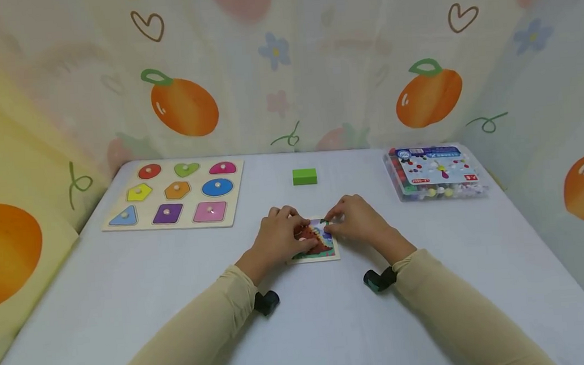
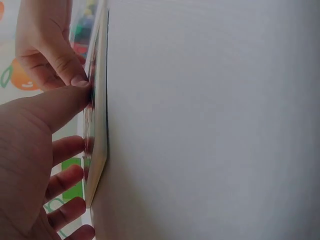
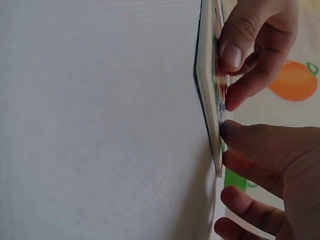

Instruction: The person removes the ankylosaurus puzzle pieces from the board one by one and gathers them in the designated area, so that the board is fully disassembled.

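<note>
Picture board [image 1: 329, 252]: one, small and pale-edged, showing a red-brown spiky creature; lies flat on the white tabletop [image 1: 322, 327], in front of the person. All other places are given from this board.

Left hand [image 1: 278, 237]: over the board's left part. Thumb outstretched onto the picture, other fingers parted and loosely bent toward the far edge; nothing is seen between them.

Right hand [image 1: 361, 220]: at the board's far right corner. Thumb and forefinger touch the face, slightly apart, remaining fingers spread off the edge; no separate piece shows in them.

Condition: the uncovered part of the picture reads as continuous, so the board appears largely or wholly filled. The stretch under the fingers is hidden; whether a piece there wants seating cannot be told. No loose piece is visible beside the board.

Green block [image 1: 304, 176]: one, beyond the board, well apart.

Shape board [image 1: 188, 213]: one, beyond and left; nine knobbed shapes [image 1: 177, 190], each apparently in its place, seemingly nothing left to fit.

Transparent box [image 1: 436, 172]: one, beyond and right; printed label on top, coloured contents inside, untouched.
</note>
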### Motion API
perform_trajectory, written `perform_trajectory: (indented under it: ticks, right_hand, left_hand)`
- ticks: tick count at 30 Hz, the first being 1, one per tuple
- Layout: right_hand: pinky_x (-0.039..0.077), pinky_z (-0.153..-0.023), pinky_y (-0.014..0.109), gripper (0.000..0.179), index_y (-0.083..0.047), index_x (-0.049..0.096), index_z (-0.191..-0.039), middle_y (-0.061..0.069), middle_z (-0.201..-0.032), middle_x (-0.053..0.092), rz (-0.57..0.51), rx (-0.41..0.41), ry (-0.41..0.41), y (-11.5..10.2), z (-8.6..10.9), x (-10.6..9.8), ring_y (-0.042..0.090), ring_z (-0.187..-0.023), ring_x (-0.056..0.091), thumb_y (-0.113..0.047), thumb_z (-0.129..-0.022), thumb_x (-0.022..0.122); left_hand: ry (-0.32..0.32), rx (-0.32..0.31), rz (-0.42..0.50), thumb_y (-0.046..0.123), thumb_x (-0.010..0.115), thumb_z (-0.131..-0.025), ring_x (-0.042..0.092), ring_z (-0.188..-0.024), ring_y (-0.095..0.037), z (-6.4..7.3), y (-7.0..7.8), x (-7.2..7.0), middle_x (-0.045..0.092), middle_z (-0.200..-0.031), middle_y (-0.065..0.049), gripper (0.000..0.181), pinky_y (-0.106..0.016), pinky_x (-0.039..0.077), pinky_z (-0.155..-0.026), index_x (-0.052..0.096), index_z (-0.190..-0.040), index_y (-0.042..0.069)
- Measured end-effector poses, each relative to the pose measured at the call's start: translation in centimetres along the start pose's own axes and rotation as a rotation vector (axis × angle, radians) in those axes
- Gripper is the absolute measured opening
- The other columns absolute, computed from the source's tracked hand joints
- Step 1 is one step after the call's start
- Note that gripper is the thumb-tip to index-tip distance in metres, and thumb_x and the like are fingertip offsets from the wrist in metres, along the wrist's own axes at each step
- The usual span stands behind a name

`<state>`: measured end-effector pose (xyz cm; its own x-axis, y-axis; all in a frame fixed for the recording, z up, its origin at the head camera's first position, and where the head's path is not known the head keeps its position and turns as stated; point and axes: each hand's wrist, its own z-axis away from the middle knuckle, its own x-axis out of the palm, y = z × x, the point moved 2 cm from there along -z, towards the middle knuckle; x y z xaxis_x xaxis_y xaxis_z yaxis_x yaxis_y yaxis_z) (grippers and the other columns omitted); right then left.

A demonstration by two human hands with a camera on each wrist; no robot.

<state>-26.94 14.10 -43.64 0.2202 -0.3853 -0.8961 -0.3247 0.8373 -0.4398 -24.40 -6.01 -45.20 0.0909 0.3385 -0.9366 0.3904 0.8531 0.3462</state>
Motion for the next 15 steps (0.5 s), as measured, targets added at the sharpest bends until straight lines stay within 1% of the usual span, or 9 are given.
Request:
perform_trajectory:
  ticks: [5,11,15]
  right_hand:
    - [0.041,-0.084,0.040,0.024,-0.017,0.076,-0.099,0.003,-0.101,0.060,-0.013,0.015,-0.016,-0.30,-0.42,-0.09,0.027,-0.098,0.049,-0.035,-0.082,0.079]
    - [0.039,-0.086,0.042,0.025,-0.012,0.071,-0.098,0.003,-0.099,0.061,-0.064,0.001,-0.047,0.02,-0.88,0.05,0.028,-0.100,0.045,-0.029,-0.082,0.079]
    - [0.039,-0.087,0.041,0.027,-0.011,0.066,-0.098,0.001,-0.098,0.062,-0.089,0.017,-0.074,0.04,-1.04,0.05,0.027,-0.100,0.045,-0.028,-0.082,0.079]
  left_hand:
    - [0.005,-0.010,-0.023,0.060,0.070,-0.081,0.042,-0.109,-0.022,-0.01,0.02,-0.13,0.052,-0.117,0.003,0.054,-0.041,0.040,-0.089,0.070,-0.122,0.025]
    - [-0.052,-0.022,-0.079,0.062,0.066,-0.084,0.042,-0.108,-0.023,-0.01,0.65,-0.69,0.052,-0.119,0.001,0.056,-0.041,0.041,-0.086,0.068,-0.125,0.025]
    - [-0.078,-0.029,-0.116,0.063,0.064,-0.085,0.042,-0.108,-0.022,-0.04,0.91,-0.87,0.052,-0.120,0.001,0.055,-0.041,0.041,-0.085,0.068,-0.126,0.026]
